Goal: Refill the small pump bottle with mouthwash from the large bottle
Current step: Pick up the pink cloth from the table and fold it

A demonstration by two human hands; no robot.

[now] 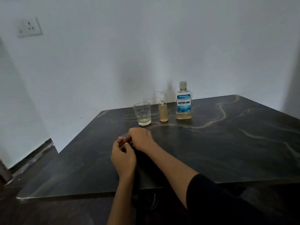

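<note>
The large mouthwash bottle (184, 101), clear with a blue label and its cap on, stands near the far edge of the dark table (227, 151); a little yellowish liquid fills its bottom. Left of it stands the small pump bottle (163, 109), pump head fitted, holding yellowish liquid to well above half. My left hand (123, 158) and my right hand (141, 138) rest together on the table's middle, well short of the bottles, fingers curled and touching each other. Neither hand holds anything that I can see.
A clear drinking glass (142, 113) with a trace of liquid stands just left of the pump bottle. A white wall rises right behind the bottles, with a socket (30, 27) at upper left. The table's near edge (73, 194) runs below my wrists.
</note>
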